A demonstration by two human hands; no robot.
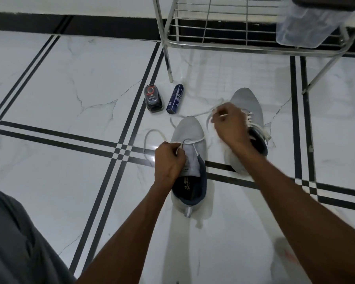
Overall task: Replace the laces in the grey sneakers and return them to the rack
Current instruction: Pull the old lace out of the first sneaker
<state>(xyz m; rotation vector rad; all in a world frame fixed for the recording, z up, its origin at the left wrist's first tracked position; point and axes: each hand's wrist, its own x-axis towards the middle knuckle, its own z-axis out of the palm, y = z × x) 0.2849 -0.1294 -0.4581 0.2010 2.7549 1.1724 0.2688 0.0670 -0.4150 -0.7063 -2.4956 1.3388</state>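
Down on the tiled floor, two grey sneakers sit below a metal rack (213,43). Left hand (169,158) pinches the white lace (193,142) at the near sneaker (190,130), likely to thread it; right hand (229,121) grips the lace's other end, keeping it taut, beside the far sneaker (247,99).

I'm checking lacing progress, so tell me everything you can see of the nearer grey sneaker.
The nearer sneaker is grey knit with a dark blue collar, dark insole and a heel loop. It stands upright on the floor, toe toward the rack. A white lace crosses only its lowest eyelets; the left hand pinches the lace there.
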